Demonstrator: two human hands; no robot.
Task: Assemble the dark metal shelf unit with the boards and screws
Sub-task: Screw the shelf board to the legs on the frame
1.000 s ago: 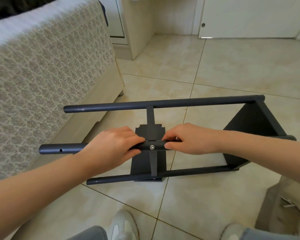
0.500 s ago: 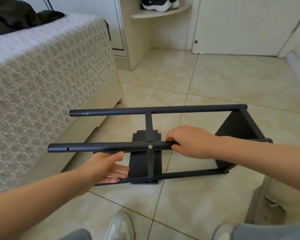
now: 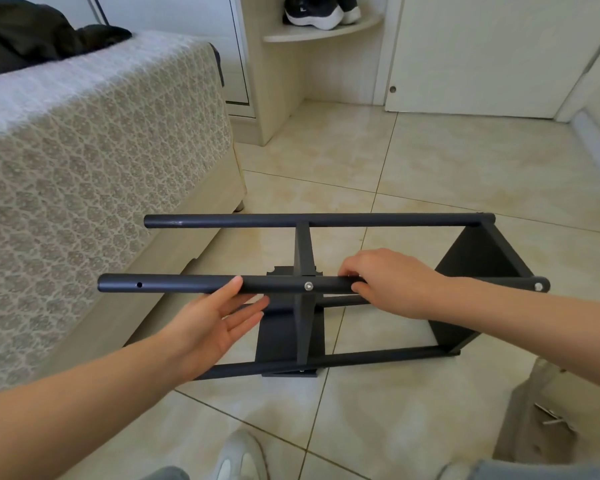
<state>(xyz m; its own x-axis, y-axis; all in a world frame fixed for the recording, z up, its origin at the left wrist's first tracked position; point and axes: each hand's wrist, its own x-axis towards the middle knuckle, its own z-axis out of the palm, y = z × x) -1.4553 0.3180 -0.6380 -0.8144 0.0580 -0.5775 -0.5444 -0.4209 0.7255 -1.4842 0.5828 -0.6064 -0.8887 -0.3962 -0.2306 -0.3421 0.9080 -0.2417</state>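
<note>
Over the tiled floor, right hand clamps the near pole; left hand splayed open.

Bright, soft daylight — wide-angle edge distortion

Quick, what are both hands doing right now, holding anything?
Left hand: open, fingers straight, holding nothing.
Right hand: fingers curled round the near pole of the shelf frame.

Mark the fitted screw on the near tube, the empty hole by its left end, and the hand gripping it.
Fitted screw (image 3: 308,286), head view, its silver head.
Empty hole (image 3: 139,284), head view, its dark opening.
Right hand (image 3: 395,285), head view, its back; grips the near tube (image 3: 187,285).
</note>
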